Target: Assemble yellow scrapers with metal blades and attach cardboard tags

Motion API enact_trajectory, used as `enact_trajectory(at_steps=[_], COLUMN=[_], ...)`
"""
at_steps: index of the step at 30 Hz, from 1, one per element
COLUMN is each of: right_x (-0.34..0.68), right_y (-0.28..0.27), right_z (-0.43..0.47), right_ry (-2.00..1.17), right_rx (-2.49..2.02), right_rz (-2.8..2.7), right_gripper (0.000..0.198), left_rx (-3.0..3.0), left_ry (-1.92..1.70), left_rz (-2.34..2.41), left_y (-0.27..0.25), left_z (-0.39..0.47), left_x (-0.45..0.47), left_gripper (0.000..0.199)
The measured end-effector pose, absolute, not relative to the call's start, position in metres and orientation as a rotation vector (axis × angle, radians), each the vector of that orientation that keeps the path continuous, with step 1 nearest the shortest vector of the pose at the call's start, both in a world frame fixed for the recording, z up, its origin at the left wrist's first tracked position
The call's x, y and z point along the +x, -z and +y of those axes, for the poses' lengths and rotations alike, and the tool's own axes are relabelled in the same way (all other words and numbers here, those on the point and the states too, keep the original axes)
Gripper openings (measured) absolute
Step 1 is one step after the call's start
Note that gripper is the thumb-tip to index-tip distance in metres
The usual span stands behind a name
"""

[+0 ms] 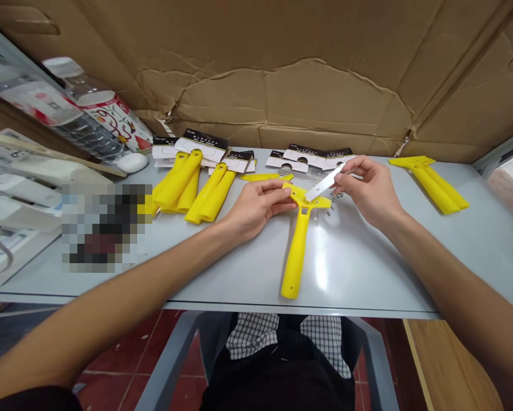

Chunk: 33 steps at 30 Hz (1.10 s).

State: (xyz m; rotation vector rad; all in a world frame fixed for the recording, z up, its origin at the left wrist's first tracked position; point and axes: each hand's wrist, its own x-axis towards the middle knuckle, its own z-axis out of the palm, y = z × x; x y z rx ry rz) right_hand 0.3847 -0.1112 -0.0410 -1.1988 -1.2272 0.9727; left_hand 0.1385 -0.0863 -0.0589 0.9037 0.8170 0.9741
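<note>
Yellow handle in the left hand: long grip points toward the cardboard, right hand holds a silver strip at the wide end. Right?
No: the head view shows the yellow handle with its long grip toward the near edge of the table, away from the cardboard. The rest holds: left hand on it, right hand holding the silver strip at the wide end.

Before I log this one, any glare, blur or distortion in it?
In the head view, a bright glare streak marks the gray table beside the held yellow handle, a pixelated patch masks the left, bottles look stretched, likely by a wide lens, and marking on the silver blade is unreadable.
</note>
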Motion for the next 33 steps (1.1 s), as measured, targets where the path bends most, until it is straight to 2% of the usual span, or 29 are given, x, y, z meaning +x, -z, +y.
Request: enact_trajectory(at_steps=[3,7,11,20,24,33], right_x=[0.380,0.382,0.386,0.374,0.370,0.376], right_y=[0.045,0.047,0.050,0.057,0.055,0.050], right_z=[-0.114,-0.113,-0.110,-0.115,-0.118,-0.116], right_ry=[-0.932,-0.931,-0.940,-1.008,-1.080,-1.277], right_rx=[-1.244,-1.242,-1.255,-1.302,-1.310,-1.281], right_rz=[-1.232,-1.234,-1.190,-1.173,-1.207,-1.078], right_gripper=[0.031,0.047,0.039,0.037,0.043,0.040], left_rx=[0.846,0.815,0.802,0.773,0.790,0.870], left_ry=[-0.987,-0.978,-0.958,-0.991,-0.982,-0.922], left_rz=[0.816,0.803,0.784,0.735,0.712,0.744], left_y=[0.058,0.059,0.063,0.063,0.064,0.067], left_z=[-0.087,-0.088,-0.088,-0.089,-0.091,-0.090], left_x=[0.141,0.143,0.145,0.143,0.143,0.140], left_gripper=[0.008,0.008,0.005,0.007,0.008,0.020])
